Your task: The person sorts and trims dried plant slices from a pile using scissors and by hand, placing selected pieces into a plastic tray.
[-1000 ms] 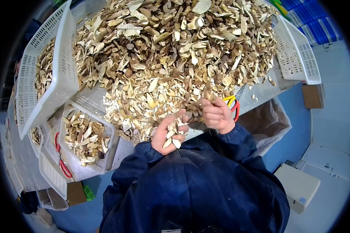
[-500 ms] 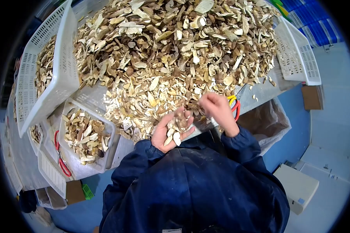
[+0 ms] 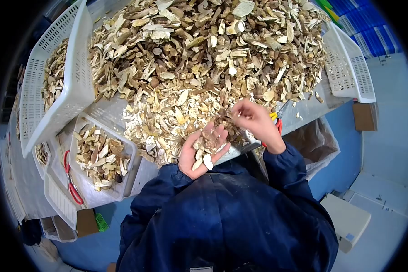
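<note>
My left hand [image 3: 201, 152] is cupped palm up at the table's near edge, holding several pale dried mushroom slices [image 3: 198, 161]. Just right of it, my right hand [image 3: 255, 120] hovers over the near side of the mushroom pile [image 3: 199, 59]. Its fingers are bent and slightly blurred, with a gap between thumb and forefinger; I make out nothing held there. Scissors with yellow and red handles [image 3: 279, 125] lie beside the right wrist, partly hidden by it. Smaller, paler pieces [image 3: 167, 118] spread in front of the heap.
A white tub [image 3: 130, 170] of mushroom slices stands left, near red-handled scissors [image 3: 68, 170]. A tilted white basket [image 3: 79, 86] is behind it; another basket [image 3: 342, 68] stands at the right. Below the right edge is a lined bin [image 3: 319, 143].
My right hand has shifted slightly, and its fingers have loosened from a closed pinch. My left hand stays nearly in place with the slices in its palm.
</note>
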